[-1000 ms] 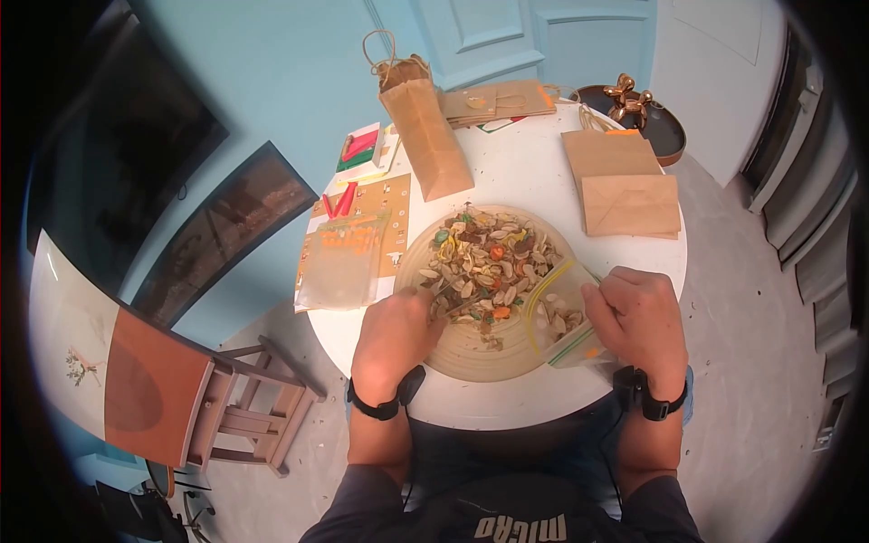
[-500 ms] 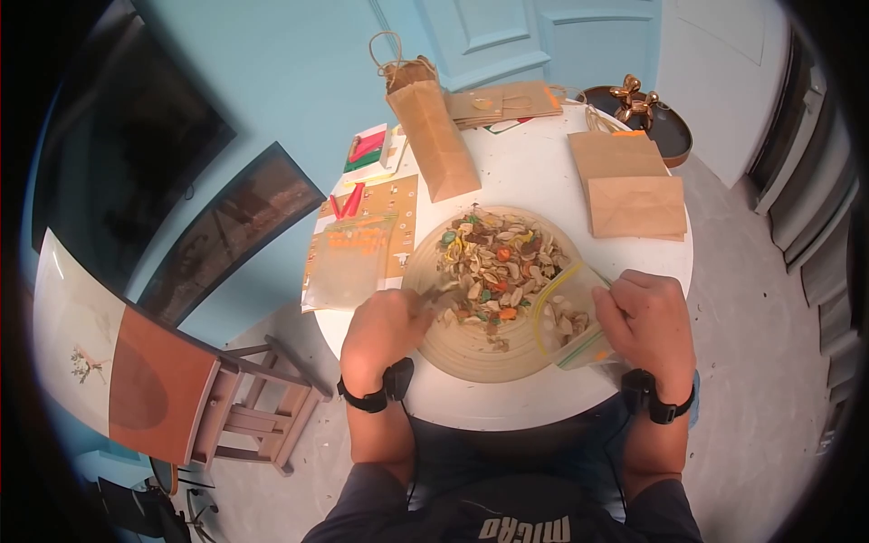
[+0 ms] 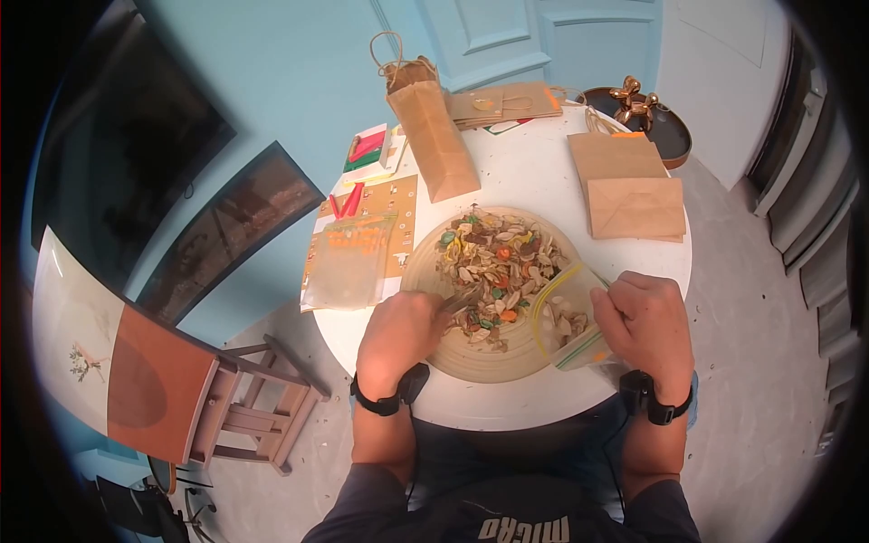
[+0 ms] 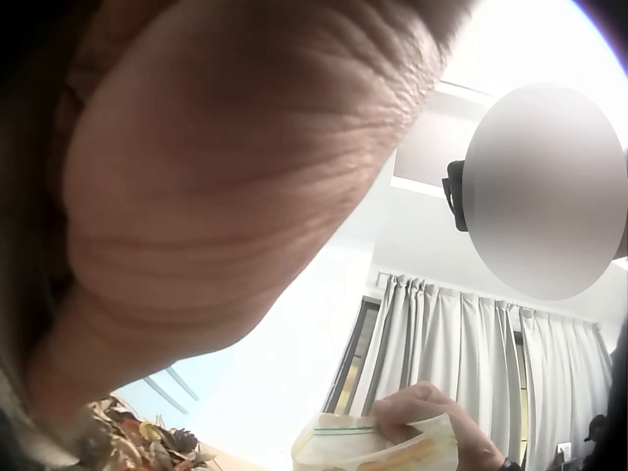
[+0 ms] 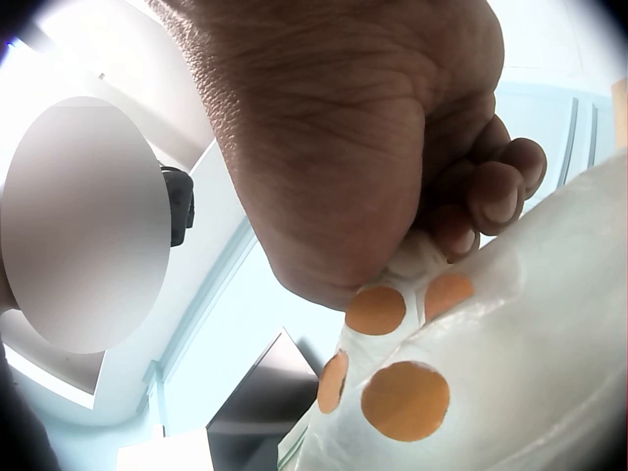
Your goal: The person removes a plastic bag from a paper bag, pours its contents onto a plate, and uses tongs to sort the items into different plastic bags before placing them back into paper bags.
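A round beige tray (image 3: 421, 339) holds a heap of potpourri (image 3: 498, 262), with dried petals and green, yellow and orange bits. At its left edge my left hand (image 3: 403, 335) grips a small greyish utensil (image 3: 464, 300), whose end touches the heap; I cannot tell its exact kind. Over the tray's right side, my right hand (image 3: 644, 317) pinches the upper edge of a clear zip bag (image 3: 566, 317). The bag's mouth gapes toward the heap, with some pale petals inside. Orange dots show on the bag (image 5: 530, 343) in the right wrist view, below curled fingers (image 5: 496, 196).
The tray stands on a round white table (image 3: 507, 412). At the back are an upright brown paper bag (image 3: 434, 136) and flat paper bags (image 3: 525, 100); more flat bags (image 3: 636, 208) lie right. A flat zip bag (image 3: 348, 267) and pink pieces (image 3: 347, 201) lie left.
My left hand drew back leftward with the utensil, then came right again to the heap's lower left. My right hand keeps its hold on the bag, nearly still.
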### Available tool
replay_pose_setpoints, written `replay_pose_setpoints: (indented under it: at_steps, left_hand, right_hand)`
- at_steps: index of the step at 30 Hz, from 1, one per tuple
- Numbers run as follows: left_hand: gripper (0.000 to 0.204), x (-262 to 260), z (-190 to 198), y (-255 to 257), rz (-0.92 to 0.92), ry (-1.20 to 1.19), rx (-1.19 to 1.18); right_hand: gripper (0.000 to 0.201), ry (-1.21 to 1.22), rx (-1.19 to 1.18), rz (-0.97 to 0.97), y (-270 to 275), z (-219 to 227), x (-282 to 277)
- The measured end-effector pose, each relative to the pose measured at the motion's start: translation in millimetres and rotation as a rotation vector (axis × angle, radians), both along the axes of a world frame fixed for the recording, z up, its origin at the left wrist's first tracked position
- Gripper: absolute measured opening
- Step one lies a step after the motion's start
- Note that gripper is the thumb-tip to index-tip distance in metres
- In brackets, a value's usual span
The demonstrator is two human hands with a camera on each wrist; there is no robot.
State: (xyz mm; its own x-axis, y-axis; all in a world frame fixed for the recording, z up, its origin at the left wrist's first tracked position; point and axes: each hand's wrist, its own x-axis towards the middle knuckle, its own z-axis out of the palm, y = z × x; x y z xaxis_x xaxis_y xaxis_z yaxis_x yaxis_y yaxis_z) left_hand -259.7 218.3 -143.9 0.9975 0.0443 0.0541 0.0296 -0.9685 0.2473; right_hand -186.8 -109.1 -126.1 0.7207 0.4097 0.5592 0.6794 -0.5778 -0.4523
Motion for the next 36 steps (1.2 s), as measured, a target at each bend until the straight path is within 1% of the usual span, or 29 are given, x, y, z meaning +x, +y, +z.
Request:
replay_pose_setpoints:
  at_steps: [4, 7, 10, 13, 16, 19, 20, 24, 27, 30, 33, 36]
  left_hand:
    - [0.019, -0.9, 2.3, 3.1, 0.000, -0.035, -0.026]
    - [0.017, -3.8, 8.9, 4.9, 0.008, -0.065, -0.087]
    - [0.018, -9.7, 18.0, 1.6, -0.008, -0.143, -0.159]
    - [0.020, -21.1, 33.0, -18.6, -0.068, -0.203, -0.235]
    - [0.025, -29.2, 32.5, -45.3, -0.268, -0.238, -0.229]
    - [0.030, -31.4, 35.4, -56.8, -0.231, -0.179, -0.264]
    - [0.032, -30.3, 32.8, -52.1, -0.184, -0.201, -0.239]
    - [0.031, -17.8, 23.3, -32.4, 0.018, -0.180, -0.018]
    - [0.032, -3.6, 6.2, -21.7, -0.021, -0.162, 0.045]
    - [0.031, 6.3, -2.1, -24.6, -0.029, -0.094, 0.038]
    - [0.027, 10.6, -6.1, -22.6, 0.002, -0.119, 0.092]
    - [0.023, 9.1, -0.9, -23.5, 0.008, -0.117, 0.118]
  right_hand:
    - [0.037, -0.002, 0.001, 0.002, 0.0, 0.9, 0.0]
    - [0.036, -0.030, -0.006, 0.013, -0.3, 0.1, 1.5]
    - [0.036, -0.036, -0.004, 0.030, 1.7, -2.4, 3.5]
    - [0.036, -0.055, -0.007, 0.025, 3.8, -5.1, 4.5]
    - [0.036, -0.050, -0.007, 0.019, 4.4, -4.7, 4.2]
    - [0.035, -0.067, -0.016, -0.002, 1.6, -1.9, 2.7]
    - [0.035, -0.062, -0.015, -0.013, -0.1, -0.9, 1.8]
    - [0.036, -0.056, -0.007, -0.044, -7.3, 1.9, -1.9]
    - [0.036, -0.045, -0.007, -0.046, -10.3, 3.0, -3.1]
    - [0.036, -0.042, 0.003, -0.036, -10.2, 2.8, -2.4]
    - [0.036, -0.045, 0.011, -0.028, -10.0, 2.4, -1.4]
    - [0.036, -0.042, 0.010, -0.028, -9.5, 1.8, -0.8]
